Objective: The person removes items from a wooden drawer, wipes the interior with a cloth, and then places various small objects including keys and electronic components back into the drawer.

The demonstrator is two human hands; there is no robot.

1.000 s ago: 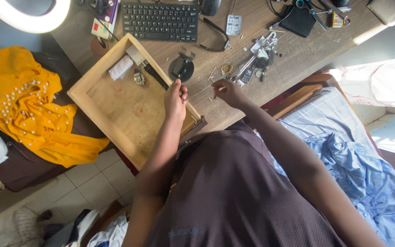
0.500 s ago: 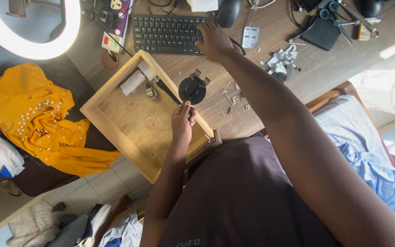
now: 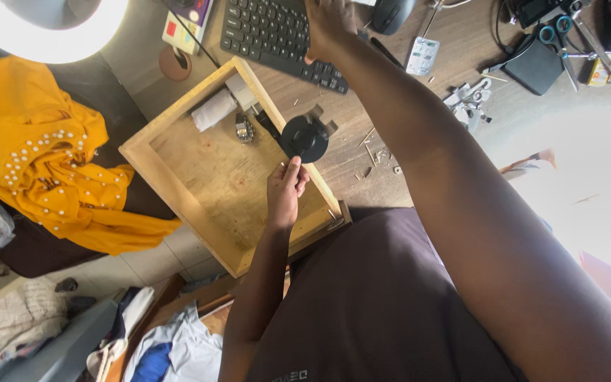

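So the left hand point(image 3: 286, 189) sits low over the near right corner of the wooden tray point(image 3: 178, 187), fingers pinched together around something thin, looks like a small nail or pin, but it's too tiny to really make out. That grip is closed and pointing up toward the black round disc point(image 3: 305, 139), which sits right on the tray's right rim, just beyond the fingertips. So the disc lies straight ahead of the left hand and very near, maybe touching, can't tell.

Meanwhile the right hand point(image 3: 328, 21) is way off at the far end of the table point(image 3: 461, 64), stretched over the black keyboard point(image 3: 277, 35) next to the mouse point(image 3: 390, 13). Whether that grip has anything in it, no idea, it's cut off at the top edge. Left hand is clearly the nearer one to the disc.

A few loose nails point(image 3: 373, 152) lie scattered on the table to the right of the disc, under the right forearm.
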